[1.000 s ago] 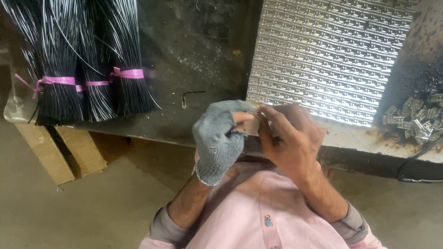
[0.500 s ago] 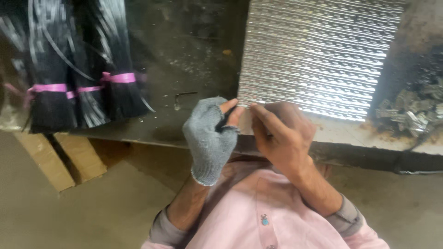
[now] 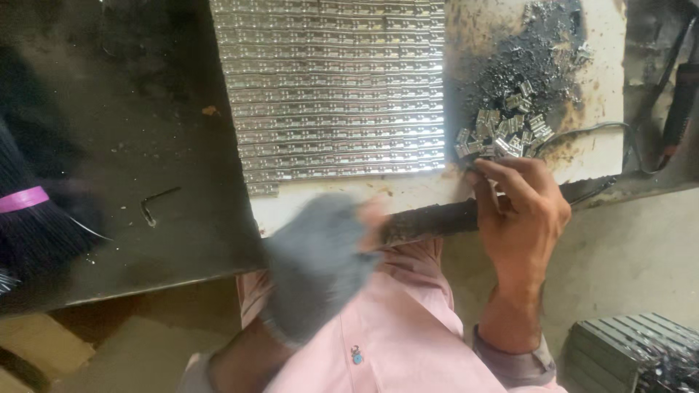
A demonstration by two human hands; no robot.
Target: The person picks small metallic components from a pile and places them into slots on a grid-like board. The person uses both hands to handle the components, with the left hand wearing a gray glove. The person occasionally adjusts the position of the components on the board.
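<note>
**Progress status: small metal clips at the right hand, sheet of finished rows ahead**

The right hand is bare and reaches forward to the loose heap of small silver stamped-metal clips. Its fingertips are curled narrow at the near edge of the heap; whether a clip is pinched between them cannot be told.

The left hand, in a grey knitted fingerless glove, is motion-blurred. It sits just left of the right hand, above the lap, and is partly closed. Whether it holds anything cannot be told.

Ahead of both hands, a broad rectangular mat of silver metal clips in tight parallel rows lies flat on the dark, stained worktop. Judged from the layout, the ordered rows represent the larger share of pieces. The loose heap, directly ahead of the right hand and just right of the mat, is the smaller share. It rests on a pale, scorched board scattered with dark metal debris.

Further items:
- A small dark bent hex key lies on the worktop, well left of the left hand.
- A bundle of thin black wires with a pink tie lies at the far left.
- A grey-green crate with further metal pieces stands on the floor, below and right of the right hand.
</note>
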